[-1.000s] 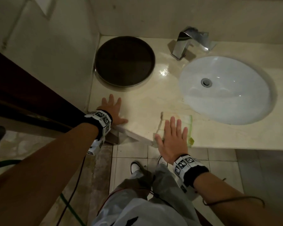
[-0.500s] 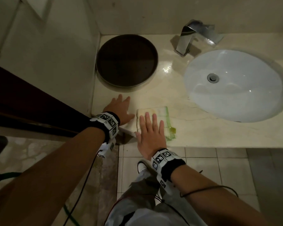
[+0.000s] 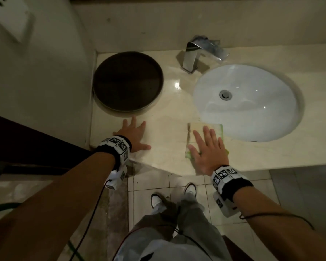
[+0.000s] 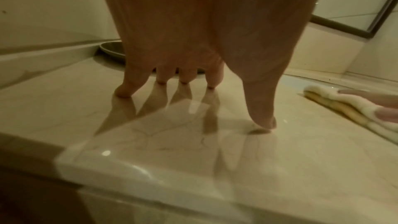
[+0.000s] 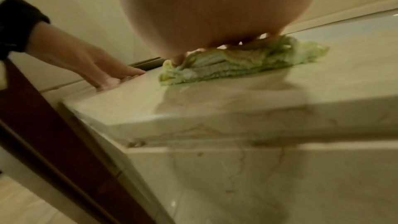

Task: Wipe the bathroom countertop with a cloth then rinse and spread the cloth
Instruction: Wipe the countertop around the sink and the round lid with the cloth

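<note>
- My right hand [image 3: 208, 150] lies flat on the cloth [image 3: 205, 129], fingers straight and spread, palm pressing it to the bench [image 3: 169, 129]; nothing is pinched.
- The cloth is folded into a thick pad of several layers. It is pale cream on top, with green at its right edge and near corner, and it looks damp and rumpled where my palm squashes it.
- From the right wrist, the cloth [image 5: 243, 64] shows stacked, ribbed folds, greenish-yellow, with a loose corner sticking out past my fingers.
- The cloth sits near the front edge of the bench, just beside the near rim of the sink [image 3: 248, 102], its far edge about touching that rim.
- My left hand [image 3: 134, 135] is well apart from the cloth, at the front left corner of the bench. Its grip is spread: fingers [image 4: 122, 91] straight, tips and thumb planted on the stone, holding nothing.
- From the left wrist, the cloth [image 4: 336, 101] appears at the right as a cream pad with darker yellow folds along its side, my right fingertips on top.
- A dark round tray [image 3: 127, 81] stands just beyond my left hand; the tap [image 3: 192, 55] stands behind the sink.
- The bench is glossy cream marble.
</note>
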